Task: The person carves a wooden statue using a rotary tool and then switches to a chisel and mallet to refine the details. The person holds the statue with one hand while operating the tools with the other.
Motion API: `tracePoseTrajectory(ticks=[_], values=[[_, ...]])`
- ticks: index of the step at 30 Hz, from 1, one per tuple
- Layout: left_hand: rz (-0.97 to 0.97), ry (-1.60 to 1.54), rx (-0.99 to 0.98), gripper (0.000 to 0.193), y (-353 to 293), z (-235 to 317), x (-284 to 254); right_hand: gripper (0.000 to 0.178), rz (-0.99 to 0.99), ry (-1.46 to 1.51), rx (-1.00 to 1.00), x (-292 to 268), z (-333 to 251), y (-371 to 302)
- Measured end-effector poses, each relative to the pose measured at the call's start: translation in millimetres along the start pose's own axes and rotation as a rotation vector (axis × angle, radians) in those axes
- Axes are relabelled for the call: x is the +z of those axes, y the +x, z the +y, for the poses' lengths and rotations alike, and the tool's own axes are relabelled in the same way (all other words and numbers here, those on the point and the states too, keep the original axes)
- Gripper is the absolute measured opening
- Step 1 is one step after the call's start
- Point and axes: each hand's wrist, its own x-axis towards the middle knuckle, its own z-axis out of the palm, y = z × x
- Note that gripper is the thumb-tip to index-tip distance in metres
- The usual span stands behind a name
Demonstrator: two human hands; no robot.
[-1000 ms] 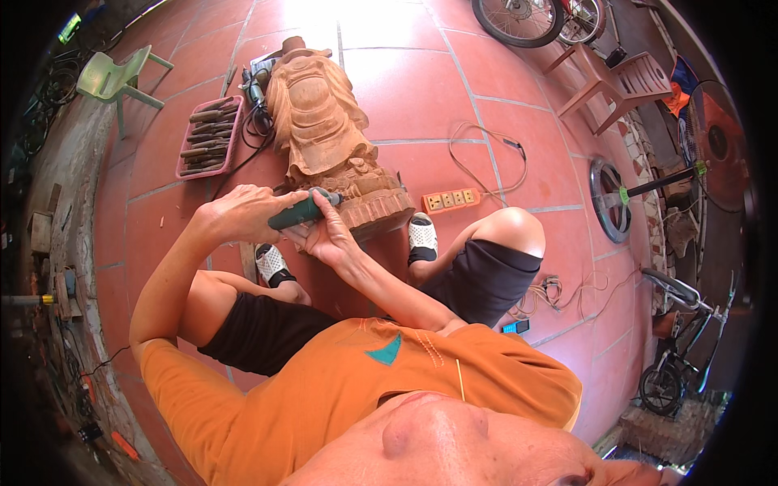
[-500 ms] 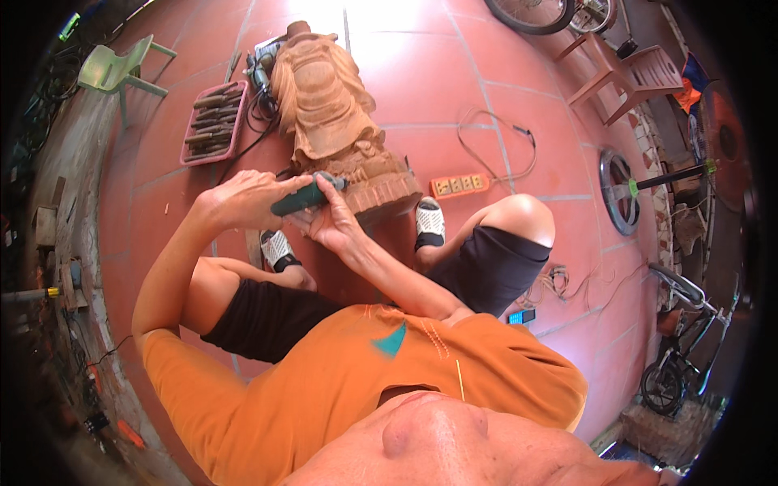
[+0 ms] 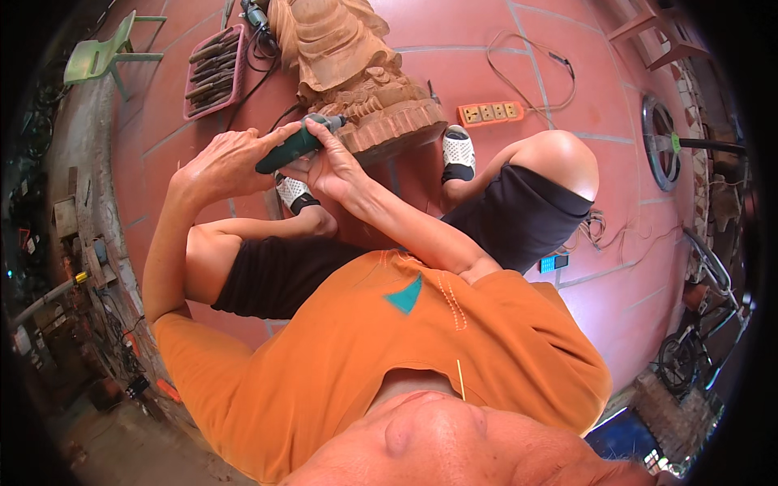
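Both hands are closed round a dark green rotary tool (image 3: pixel 289 151) with a grey nose. My left hand (image 3: pixel 220 168) grips its rear end, its fingers partly hidden. My right hand (image 3: pixel 334 168) holds it near the front from below, thumb along the body. The nose points at the lower part of a carved wooden statue (image 3: pixel 336 53), which lies on the floor with its scalloped base (image 3: pixel 397 134) towards me. I cannot tell whether the tip touches the wood. The statue's upper end lies outside the view.
A pink basket (image 3: pixel 238 71) of chisel-like tools and a green chair (image 3: pixel 101 61) are at the left. An orange power strip (image 3: pixel 489 113) with a cable lies right of the base. A blue phone (image 3: pixel 553 263) is by my knee. A wheel-like ring (image 3: pixel 660 144) stands far right.
The view has shifted, so the statue, basket and power strip sit higher in the picture. Both hands keep their hold on the rotary tool, its nose still at the statue's base end.
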Motion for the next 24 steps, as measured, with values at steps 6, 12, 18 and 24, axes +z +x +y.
tracePoseTrajectory(ticks=[6,12,18,24], values=[[-0.007,0.017,-0.027,0.091,4,2,-4,0.04,-0.031,0.029,0.004,-2,-5,10],[-0.002,0.021,-0.008,0.092,13,0,-4,0.038,-0.018,0.053,0.007,-9,-8,18],[0.005,0.023,-0.005,0.092,16,0,-2,0.037,-0.022,0.031,0.015,-14,-11,23],[-0.015,0.029,0.003,0.094,18,-2,0,0.037,-0.051,0.008,0.01,-18,-11,26]])
